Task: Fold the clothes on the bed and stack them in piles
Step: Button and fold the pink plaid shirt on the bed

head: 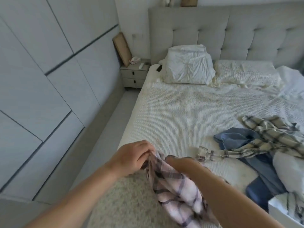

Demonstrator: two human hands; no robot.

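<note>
- The pink plaid garment [177, 186] is pale with dark crossing lines, bunched and hanging over the near edge of the bed [181, 112].
- The left hand [131, 157] pinches its top edge.
- The right hand [182, 163] is buried in the cloth; its grip cannot be told.

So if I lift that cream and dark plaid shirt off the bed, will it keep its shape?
Probably not. The cream and dark plaid shirt lies crumpled with a sleeve trailing, so it likely droops. It looks thin, probably light.
</note>
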